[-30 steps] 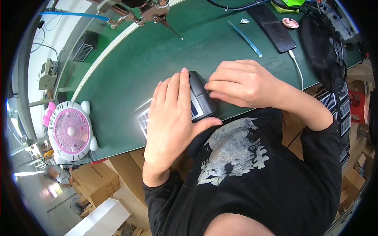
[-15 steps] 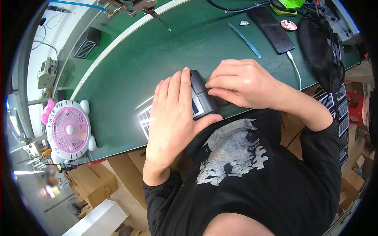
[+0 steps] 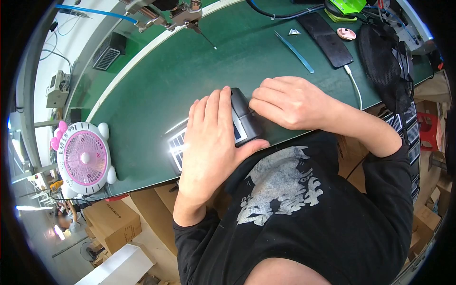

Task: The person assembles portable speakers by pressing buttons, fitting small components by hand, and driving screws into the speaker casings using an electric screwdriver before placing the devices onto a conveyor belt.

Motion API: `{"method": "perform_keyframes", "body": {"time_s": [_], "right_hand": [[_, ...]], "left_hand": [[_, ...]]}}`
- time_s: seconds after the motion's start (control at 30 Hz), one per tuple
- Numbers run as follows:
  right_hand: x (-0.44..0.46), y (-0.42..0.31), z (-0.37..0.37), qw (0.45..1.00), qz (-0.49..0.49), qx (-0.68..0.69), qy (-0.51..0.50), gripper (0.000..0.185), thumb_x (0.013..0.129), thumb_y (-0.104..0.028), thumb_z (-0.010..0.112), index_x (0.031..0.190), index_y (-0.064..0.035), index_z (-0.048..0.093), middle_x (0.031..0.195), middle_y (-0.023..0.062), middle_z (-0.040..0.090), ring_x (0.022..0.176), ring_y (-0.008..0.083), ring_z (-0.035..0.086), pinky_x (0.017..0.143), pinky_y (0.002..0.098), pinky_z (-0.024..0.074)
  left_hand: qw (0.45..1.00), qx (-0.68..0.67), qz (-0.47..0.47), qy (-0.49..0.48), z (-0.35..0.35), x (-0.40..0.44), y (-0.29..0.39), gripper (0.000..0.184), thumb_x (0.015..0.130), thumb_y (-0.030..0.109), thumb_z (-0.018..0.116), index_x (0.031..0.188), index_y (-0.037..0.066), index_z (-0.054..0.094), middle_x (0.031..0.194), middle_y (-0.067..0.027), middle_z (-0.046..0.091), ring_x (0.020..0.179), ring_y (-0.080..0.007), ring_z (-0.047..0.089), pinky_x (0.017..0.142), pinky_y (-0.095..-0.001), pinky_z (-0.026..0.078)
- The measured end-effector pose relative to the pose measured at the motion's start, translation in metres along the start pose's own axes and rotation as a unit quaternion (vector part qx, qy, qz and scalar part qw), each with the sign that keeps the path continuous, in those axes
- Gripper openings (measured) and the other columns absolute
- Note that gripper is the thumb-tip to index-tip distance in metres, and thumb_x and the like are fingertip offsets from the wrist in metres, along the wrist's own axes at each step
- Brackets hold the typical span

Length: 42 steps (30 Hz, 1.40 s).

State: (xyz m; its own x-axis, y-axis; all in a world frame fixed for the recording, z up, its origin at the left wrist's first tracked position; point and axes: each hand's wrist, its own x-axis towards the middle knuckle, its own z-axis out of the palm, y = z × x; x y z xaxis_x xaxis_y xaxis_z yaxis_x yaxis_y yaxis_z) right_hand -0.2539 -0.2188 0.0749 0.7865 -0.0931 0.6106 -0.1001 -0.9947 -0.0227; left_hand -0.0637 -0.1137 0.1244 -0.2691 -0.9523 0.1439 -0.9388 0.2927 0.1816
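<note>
A dark grey device (image 3: 244, 116) with a solar panel (image 3: 176, 146) lies on the green table, near its front edge. Across the panel rests my left hand (image 3: 209, 137), flat, with its fingers stretched forward and the thumb out along the device's near side. My right hand (image 3: 287, 103) is closed at the device's right end, its fingertips pinched against that end. Whatever those fingertips hold, if anything, is hidden behind them.
Blue tweezers (image 3: 294, 52), a black phone (image 3: 326, 40) with a white cable (image 3: 354, 85), a pink oval item (image 3: 346, 33) and a black mesh bag (image 3: 382, 61) lie at the right. A pink fan (image 3: 85, 157) stands left. A machine's needle tip (image 3: 209, 42) hangs above the table.
The machine head with its needle has shifted in view, left and then back right. My right hand's fingers have curled in more at the device's end. My left hand stays on the panel.
</note>
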Motion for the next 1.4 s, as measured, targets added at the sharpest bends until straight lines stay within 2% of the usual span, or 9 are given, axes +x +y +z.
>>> {"method": "perform_keyframes", "body": {"time_s": [0.27, 0.4, 0.47, 0.6, 0.8, 1.0, 1.1, 1.2, 1.4], "right_hand": [[-0.007, 0.004, -0.001, 1.000, 0.015, -0.026, 0.002, 0.014, 0.078, -0.016, 0.068, 0.080, -0.0058, 0.058, 0.073, 0.0030, 0.050, 0.070, 0.0185, 0.056, 0.054, 0.0320, 0.0460], [0.000, 0.004, -0.025, 0.928, 0.266, 0.260, -0.030, 0.025, 0.085, -0.020, 0.072, 0.078, -0.0039, 0.055, 0.076, 0.0046, 0.055, 0.068, 0.0181, 0.053, 0.058, 0.0290, 0.0403], [0.003, 0.004, -0.023, 0.611, 0.425, 0.667, 0.010, 0.028, 0.090, -0.022, 0.068, 0.072, -0.0057, 0.054, 0.073, 0.0042, 0.057, 0.072, 0.0156, 0.051, 0.066, 0.0271, 0.0399], [-0.003, 0.011, -0.021, 0.529, 0.389, 0.755, 0.006, 0.041, 0.096, -0.028, 0.062, 0.062, -0.0082, 0.050, 0.067, 0.0034, 0.055, 0.078, 0.0106, 0.051, 0.073, 0.0264, 0.0393], [-0.001, 0.016, -0.022, 0.709, 0.423, 0.490, -0.280, 0.041, 0.095, -0.030, 0.066, 0.065, -0.0034, 0.061, 0.060, -0.0003, 0.051, 0.075, 0.0093, 0.051, 0.056, 0.0257, 0.0370], [0.000, 0.002, -0.013, 0.658, 0.385, 0.644, -0.065, 0.044, 0.097, -0.023, 0.057, 0.057, -0.0057, 0.054, 0.057, 0.0010, 0.049, 0.075, 0.0115, 0.052, 0.062, 0.0279, 0.0403], [0.001, -0.009, 0.001, 0.428, 0.413, 0.790, 0.148, 0.039, 0.095, -0.022, 0.062, 0.063, -0.0132, 0.042, 0.056, -0.0034, 0.040, 0.054, 0.0080, 0.039, 0.062, 0.0244, 0.0371], [0.001, -0.009, -0.001, 0.343, 0.380, 0.844, 0.159, 0.037, 0.095, -0.019, 0.061, 0.064, -0.0121, 0.042, 0.057, -0.0032, 0.041, 0.055, 0.0064, 0.038, 0.059, 0.0249, 0.0343], [-0.004, -0.021, 0.014, 0.348, 0.473, 0.773, 0.240, 0.034, 0.091, -0.007, 0.059, 0.062, -0.0129, 0.041, 0.056, -0.0053, 0.039, 0.056, 0.0055, 0.036, 0.059, 0.0260, 0.0322]], "left_hand": [[0.999, -0.031, -0.009, 0.001, 0.008, 0.010, 0.004, 0.106, 0.062, 0.049, 0.085, 0.135, -0.013, 0.040, 0.127, -0.0252, 0.053, 0.119, -0.0400, 0.050, 0.108, -0.0483, 0.035], [0.999, -0.034, -0.021, 0.006, 0.010, 0.011, 0.003, 0.105, 0.058, 0.046, 0.088, 0.134, -0.010, 0.042, 0.122, -0.0227, 0.055, 0.116, -0.0384, 0.052, 0.103, -0.0463, 0.038], [0.999, -0.028, -0.020, 0.012, 0.010, 0.011, 0.003, 0.105, 0.057, 0.045, 0.089, 0.134, -0.010, 0.043, 0.120, -0.0220, 0.055, 0.115, -0.0379, 0.052, 0.102, -0.0457, 0.039], [0.999, -0.026, -0.033, -0.013, 0.007, 0.013, 0.006, 0.100, 0.060, 0.039, 0.088, 0.134, -0.009, 0.041, 0.122, -0.0229, 0.054, 0.116, -0.0381, 0.051, 0.102, -0.0467, 0.039], [1.000, 0.013, -0.024, 0.008, 0.010, 0.016, 0.016, 0.095, 0.063, 0.030, 0.085, 0.136, -0.009, 0.039, 0.126, -0.0241, 0.052, 0.119, -0.0396, 0.049, 0.104, -0.0480, 0.038], [0.999, -0.019, -0.050, 0.006, 0.012, 0.015, 0.016, 0.091, 0.062, 0.026, 0.084, 0.134, -0.010, 0.041, 0.121, -0.0225, 0.053, 0.115, -0.0378, 0.051, 0.102, -0.0472, 0.038], [0.998, -0.018, -0.067, 0.005, 0.012, 0.017, 0.017, 0.089, 0.061, 0.026, 0.084, 0.133, -0.008, 0.043, 0.117, -0.0205, 0.054, 0.111, -0.0369, 0.053, 0.100, -0.0462, 0.039], [0.997, -0.011, -0.070, 0.008, 0.013, 0.018, 0.017, 0.087, 0.061, 0.027, 0.083, 0.132, -0.005, 0.044, 0.117, -0.0198, 0.055, 0.110, -0.0374, 0.053, 0.099, -0.0461, 0.040], [0.997, -0.012, -0.082, 0.002, 0.013, 0.018, 0.017, 0.085, 0.061, 0.029, 0.082, 0.132, -0.001, 0.045, 0.118, -0.0201, 0.055, 0.111, -0.0388, 0.053, 0.099, -0.0467, 0.041]]}}
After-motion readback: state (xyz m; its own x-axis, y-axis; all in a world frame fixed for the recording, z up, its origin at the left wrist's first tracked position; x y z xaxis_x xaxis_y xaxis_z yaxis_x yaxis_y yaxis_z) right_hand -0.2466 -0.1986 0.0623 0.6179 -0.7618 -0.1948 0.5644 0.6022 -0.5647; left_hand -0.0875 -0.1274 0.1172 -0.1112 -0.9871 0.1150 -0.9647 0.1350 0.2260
